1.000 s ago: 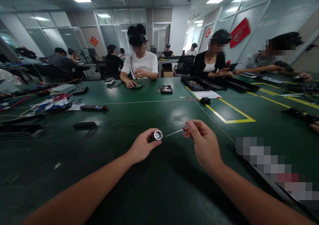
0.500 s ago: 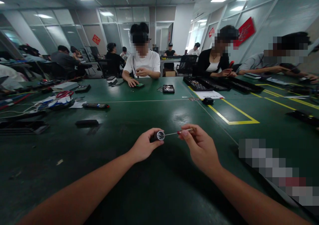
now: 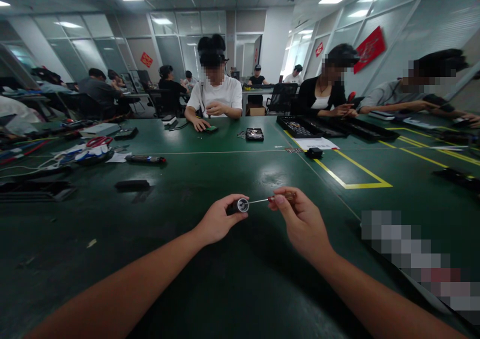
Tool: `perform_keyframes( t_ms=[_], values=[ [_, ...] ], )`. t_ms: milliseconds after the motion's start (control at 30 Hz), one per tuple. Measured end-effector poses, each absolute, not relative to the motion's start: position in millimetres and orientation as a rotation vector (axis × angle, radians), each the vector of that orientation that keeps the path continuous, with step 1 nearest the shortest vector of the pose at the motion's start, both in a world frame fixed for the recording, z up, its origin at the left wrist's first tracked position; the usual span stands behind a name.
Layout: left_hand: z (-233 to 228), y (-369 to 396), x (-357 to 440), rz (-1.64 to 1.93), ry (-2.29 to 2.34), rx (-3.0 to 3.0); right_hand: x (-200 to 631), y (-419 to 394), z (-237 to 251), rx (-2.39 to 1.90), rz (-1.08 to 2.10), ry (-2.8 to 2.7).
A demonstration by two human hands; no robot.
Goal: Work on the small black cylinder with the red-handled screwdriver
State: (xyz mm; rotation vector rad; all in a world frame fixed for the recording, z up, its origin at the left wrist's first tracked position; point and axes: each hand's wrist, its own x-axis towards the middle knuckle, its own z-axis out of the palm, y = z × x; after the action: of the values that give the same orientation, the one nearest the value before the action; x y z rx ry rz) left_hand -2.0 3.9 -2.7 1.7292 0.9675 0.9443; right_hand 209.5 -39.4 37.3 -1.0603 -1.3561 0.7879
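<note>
My left hand is closed around a small dark cylindrical part with a silvery ring at its open end, which faces right. Between thumb and fingers, my right hand grips the handle of a screwdriver, reddish and see-through. Its thin metal shaft runs left, and the tip reaches into the cylinder's open end. What the tip touches inside is too small to make out. Both hands are raised over the near part of the green table.
A black block and a pen-shaped electric screwdriver lie at left, near red-handled scissors and cables. Across the table sits a person in white, by an opened device. Black trays and a small black box stand at right.
The whole view has shifted very slightly. Both hands keep their places, with the screwdriver tip still in the cylinder's open end.
</note>
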Motion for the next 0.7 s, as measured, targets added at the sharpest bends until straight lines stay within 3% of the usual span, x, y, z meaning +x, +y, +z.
perform_keyframes(
  t_ms=[700],
  values=[
    [6.6, -2.6, -2.0, 0.962, 1.035, 1.789, 211.7, -38.0, 39.9, -1.121, 0.767, -1.415]
  ],
)
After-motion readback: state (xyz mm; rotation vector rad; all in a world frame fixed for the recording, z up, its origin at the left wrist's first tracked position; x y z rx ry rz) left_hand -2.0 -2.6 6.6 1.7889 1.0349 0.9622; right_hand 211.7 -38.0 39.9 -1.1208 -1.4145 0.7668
